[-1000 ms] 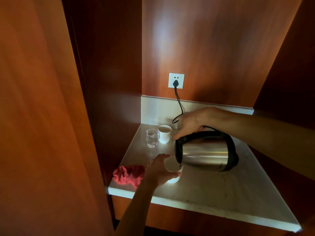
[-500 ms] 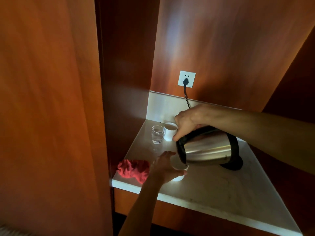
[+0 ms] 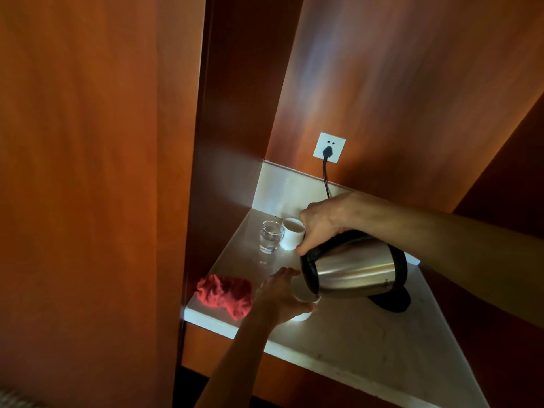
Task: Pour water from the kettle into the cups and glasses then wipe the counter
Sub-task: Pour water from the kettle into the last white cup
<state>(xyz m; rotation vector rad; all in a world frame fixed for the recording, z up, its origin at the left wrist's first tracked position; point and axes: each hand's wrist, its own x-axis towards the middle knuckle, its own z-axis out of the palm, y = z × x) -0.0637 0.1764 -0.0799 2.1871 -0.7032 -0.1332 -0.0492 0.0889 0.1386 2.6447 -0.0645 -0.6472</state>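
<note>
My right hand (image 3: 323,223) grips the black handle of the steel kettle (image 3: 353,267), which is tipped on its side with its mouth down over a white cup (image 3: 303,293). My left hand (image 3: 282,298) wraps around that cup near the front of the white counter (image 3: 368,343). I cannot make out a stream of water. Farther back stand a clear glass (image 3: 270,236) with water in it and a second white cup (image 3: 293,234), side by side. A crumpled red cloth (image 3: 226,294) lies at the counter's front left corner.
The kettle's black base (image 3: 391,300) sits on the counter behind the kettle, its cord running up to a wall socket (image 3: 329,147). Wooden panels close in the niche on the left, back and right.
The kettle has tilted slightly further over the cup and my view has shifted and rolled, so the counter looks tilted. Both hands keep their holds.
</note>
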